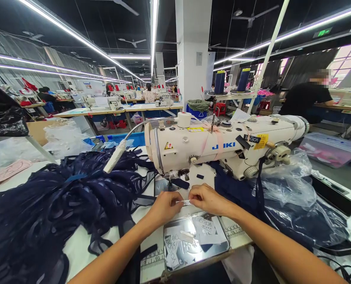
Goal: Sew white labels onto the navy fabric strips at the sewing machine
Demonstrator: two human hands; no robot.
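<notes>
A small white label (186,202) with dark print is stretched between my two hands, just in front of the sewing machine's needle area. My left hand (167,205) pinches its left end and my right hand (206,199) pinches its right end. Below them a shiny metal tray (203,252) holds several white printed labels (206,225). Behind the hands stands the white sewing machine (190,148). Short dark navy strips (179,184) lie under its head. A large heap of navy straps (83,197) spreads out left of my left hand.
Navy fabric (231,185) and clear plastic bags (287,181) lie to the right of the machine. A flexible lamp (115,157) juts out at its left. Two navy thread cones (219,82) stand behind. A ruler strip (237,230) runs along the table. Another person (307,98) sits far right.
</notes>
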